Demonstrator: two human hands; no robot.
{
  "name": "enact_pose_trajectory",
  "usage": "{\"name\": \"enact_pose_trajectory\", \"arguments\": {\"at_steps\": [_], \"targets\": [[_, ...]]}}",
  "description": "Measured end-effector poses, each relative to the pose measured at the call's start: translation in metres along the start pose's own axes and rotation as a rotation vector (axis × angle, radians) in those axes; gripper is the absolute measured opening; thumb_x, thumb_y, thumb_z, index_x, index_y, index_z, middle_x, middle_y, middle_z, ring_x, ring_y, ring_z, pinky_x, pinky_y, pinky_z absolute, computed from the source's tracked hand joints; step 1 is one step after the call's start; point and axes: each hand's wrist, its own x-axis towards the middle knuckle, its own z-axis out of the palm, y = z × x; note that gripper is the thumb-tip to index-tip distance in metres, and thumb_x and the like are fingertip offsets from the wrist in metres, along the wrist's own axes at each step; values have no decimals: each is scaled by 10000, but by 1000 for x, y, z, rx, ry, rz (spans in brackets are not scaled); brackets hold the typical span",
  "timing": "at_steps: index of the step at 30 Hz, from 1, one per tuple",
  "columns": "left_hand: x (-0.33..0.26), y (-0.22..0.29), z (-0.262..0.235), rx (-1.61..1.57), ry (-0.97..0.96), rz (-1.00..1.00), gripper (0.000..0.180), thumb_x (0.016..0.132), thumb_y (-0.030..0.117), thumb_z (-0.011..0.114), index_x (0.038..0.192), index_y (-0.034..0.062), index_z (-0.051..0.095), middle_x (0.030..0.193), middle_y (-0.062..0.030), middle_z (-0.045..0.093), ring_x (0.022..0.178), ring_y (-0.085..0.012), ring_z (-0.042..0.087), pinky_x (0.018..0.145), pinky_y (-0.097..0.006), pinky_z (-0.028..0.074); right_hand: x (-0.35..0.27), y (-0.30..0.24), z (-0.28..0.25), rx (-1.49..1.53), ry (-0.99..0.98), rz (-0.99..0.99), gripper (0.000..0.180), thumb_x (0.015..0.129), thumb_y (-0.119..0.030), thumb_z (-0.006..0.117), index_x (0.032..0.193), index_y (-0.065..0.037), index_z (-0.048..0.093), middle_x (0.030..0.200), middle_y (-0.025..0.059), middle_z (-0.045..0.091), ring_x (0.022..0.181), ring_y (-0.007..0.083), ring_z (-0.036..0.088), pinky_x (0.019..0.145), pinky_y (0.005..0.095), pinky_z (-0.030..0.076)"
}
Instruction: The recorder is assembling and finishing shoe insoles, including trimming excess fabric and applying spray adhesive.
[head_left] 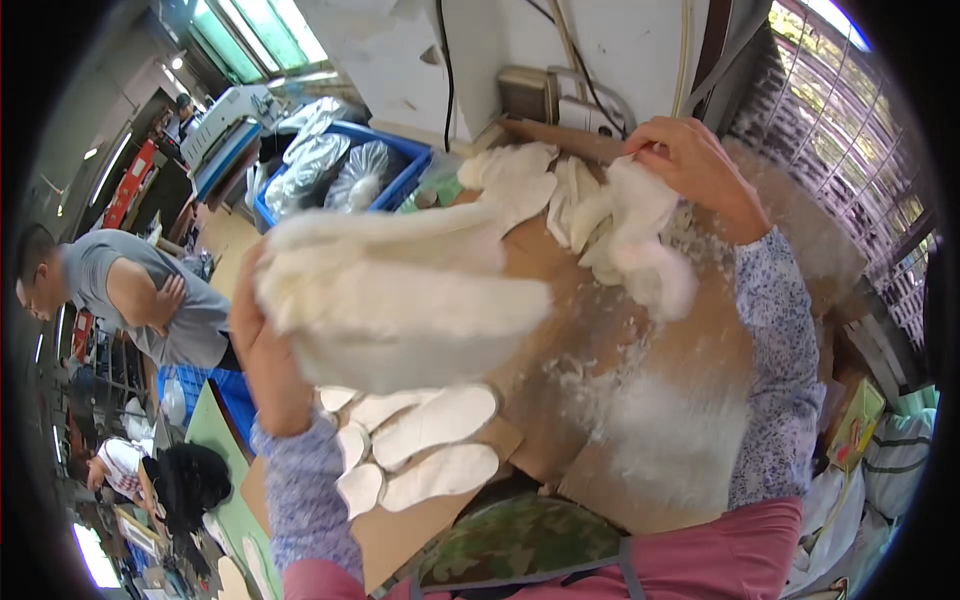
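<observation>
My left hand (268,350) is closed round the end of a bunch of off-white, fluffy insoles (400,320), blurred by motion, held above the left part of the work surface. At the far right, my right hand (690,165) pinches the top of a white fleecy insole (645,215) that hangs down over the cardboard. Beside it lies a loose heap of insoles (515,185) against the back edge. Several flat insoles (440,428) rest in a group below my left hand, some overlapping.
White fluff (600,390) is scattered on the cardboard sheet (530,400). A blue crate (415,150) with plastic-wrapped bundles stands at the back left. To the left a person (150,290) stands with folded arms. A barred window (850,110) and white sacks (895,460) are on the right.
</observation>
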Motion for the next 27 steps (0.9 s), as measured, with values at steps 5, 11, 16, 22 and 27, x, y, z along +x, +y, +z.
{"name": "enact_pose_trajectory", "arguments": {"at_steps": [5,11,16,22,27], "targets": [[-14,47,-32,198,29,91,429,833,103,528,1246,-13,533,1196,-124,599,1098,-198,577,980,-321,427,24,-45,15,491,-37,-128,142,732,-82,651,860,-20,656,724,85,645,649,171,618,622,299,491],[-55,91,-56,296,-366,-101,353,872,55,513,1214,-1,575,1076,-84,620,1034,-161,582,919,-282,433,47,-169,19,829,-80,-338,164,741,-47,663,883,22,623,725,61,618,684,125,589,652,270,486],[-107,96,-71,247,-342,-213,512,861,-48,519,1362,45,467,1021,-43,582,963,-138,557,885,-265,426,30,-302,1,1017,54,-564,158,739,-36,671,888,-3,628,768,52,644,711,115,614,662,255,489],[-210,98,-147,220,-110,-223,676,835,-106,435,1474,72,306,1120,-46,510,987,-106,495,872,-236,404,-29,-447,32,1410,-130,-550,203,868,-47,595,1065,2,607,941,82,659,873,145,640,774,266,507],[-308,114,-214,307,138,-246,719,813,-130,424,1486,46,241,1152,-101,512,1050,-177,510,923,-274,402,-77,-562,55,1876,-529,-407,249,900,14,540,1145,14,581,993,86,657,968,118,616,850,255,505]]}}
